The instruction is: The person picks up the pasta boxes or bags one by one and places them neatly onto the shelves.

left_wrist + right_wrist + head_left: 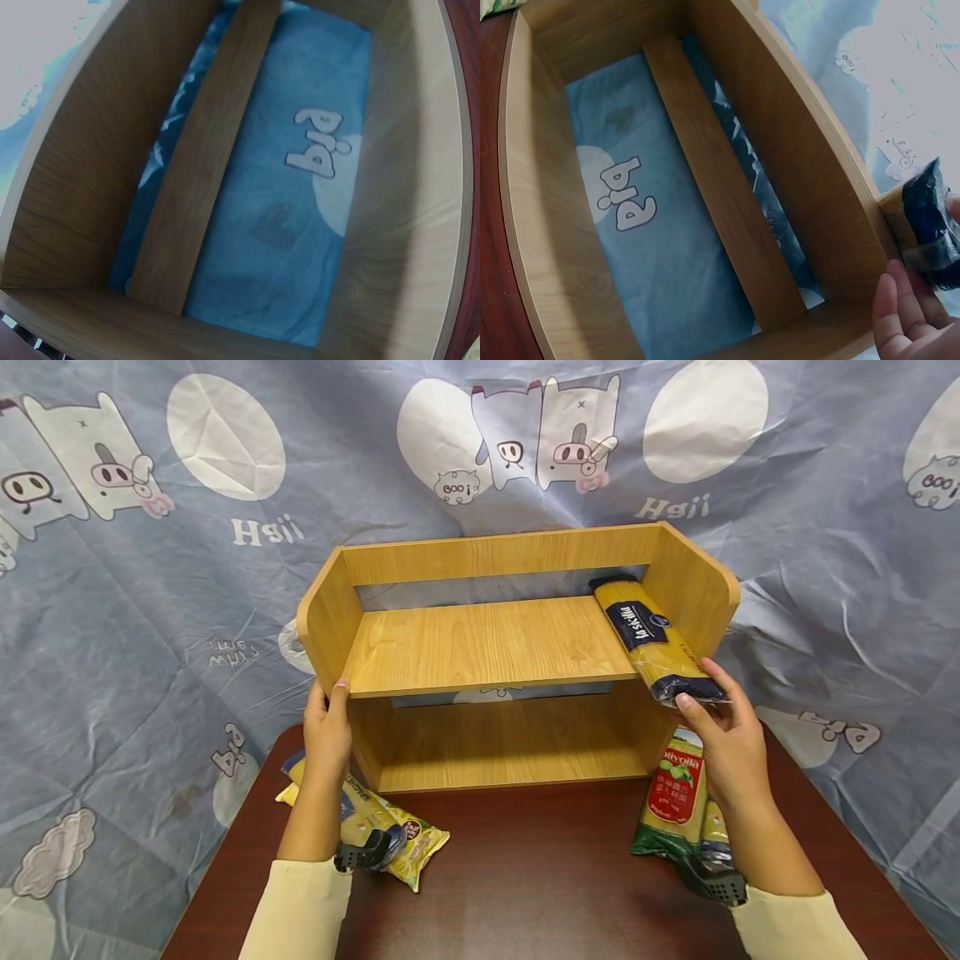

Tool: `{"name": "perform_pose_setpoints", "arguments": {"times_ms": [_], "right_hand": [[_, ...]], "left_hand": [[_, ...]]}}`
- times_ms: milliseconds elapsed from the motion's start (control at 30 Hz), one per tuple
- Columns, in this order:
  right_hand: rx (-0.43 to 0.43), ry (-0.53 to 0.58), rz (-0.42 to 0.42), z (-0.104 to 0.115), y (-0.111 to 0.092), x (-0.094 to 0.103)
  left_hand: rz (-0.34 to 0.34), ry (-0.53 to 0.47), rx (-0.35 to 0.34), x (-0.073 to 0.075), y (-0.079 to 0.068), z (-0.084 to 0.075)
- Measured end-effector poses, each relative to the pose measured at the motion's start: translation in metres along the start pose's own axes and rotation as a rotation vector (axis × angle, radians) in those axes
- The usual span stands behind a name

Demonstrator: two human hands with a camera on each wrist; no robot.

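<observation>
A two-tier wooden shelf (480, 643) stands on the table. My left hand (327, 731) grips its left side panel at the height of the upper board, thumb on the front. On that upper board, against the right side, lies a yellow spaghetti pack (648, 631) with dark blue ends. Its near end sticks out past the board's front edge, and my right hand (731, 739) holds it there. In the right wrist view, fingertips (889, 300) show beside the dark pack end (930, 232). The left wrist view shows the shelf's inside (202, 165) but not my left hand.
Left of the shelf, a spaghetti pack (360, 814) lies over a yellow bag (423, 847) on the dark red table (510, 877). At the right, a red-labelled green and yellow pasta pack (675, 789) leans by the shelf, another pack beside it. Printed cloth (480, 443) hangs behind.
</observation>
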State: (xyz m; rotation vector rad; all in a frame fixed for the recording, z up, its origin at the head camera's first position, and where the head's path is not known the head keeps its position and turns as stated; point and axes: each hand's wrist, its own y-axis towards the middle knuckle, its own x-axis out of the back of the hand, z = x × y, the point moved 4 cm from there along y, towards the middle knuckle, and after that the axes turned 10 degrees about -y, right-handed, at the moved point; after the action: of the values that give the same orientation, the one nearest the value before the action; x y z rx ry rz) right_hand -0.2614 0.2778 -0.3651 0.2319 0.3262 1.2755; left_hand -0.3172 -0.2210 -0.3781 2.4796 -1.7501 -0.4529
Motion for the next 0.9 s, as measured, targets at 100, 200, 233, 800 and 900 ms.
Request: {"name": "perform_pose_setpoints", "arguments": {"times_ms": [100, 200, 233, 800, 900], "right_hand": [[0.009, 0.001, -0.009, 0.000, -0.006, 0.005], [0.030, 0.014, -0.013, -0.001, -0.012, 0.011], [0.039, 0.023, -0.011, -0.001, -0.013, 0.012], [-0.120, -0.172, 0.066, -0.056, -0.035, 0.058], [-0.206, -0.300, 0.065, -0.071, -0.038, 0.067]], "left_hand": [[0.005, -0.030, 0.013, 0.000, 0.000, 0.002], [0.002, -0.049, 0.025, 0.001, -0.001, 0.003], [-0.002, -0.051, 0.023, 0.001, 0.000, 0.002], [-0.045, -0.020, -0.032, -0.003, 0.003, -0.005], [-0.039, -0.014, -0.032, -0.004, 0.004, -0.005]]}}
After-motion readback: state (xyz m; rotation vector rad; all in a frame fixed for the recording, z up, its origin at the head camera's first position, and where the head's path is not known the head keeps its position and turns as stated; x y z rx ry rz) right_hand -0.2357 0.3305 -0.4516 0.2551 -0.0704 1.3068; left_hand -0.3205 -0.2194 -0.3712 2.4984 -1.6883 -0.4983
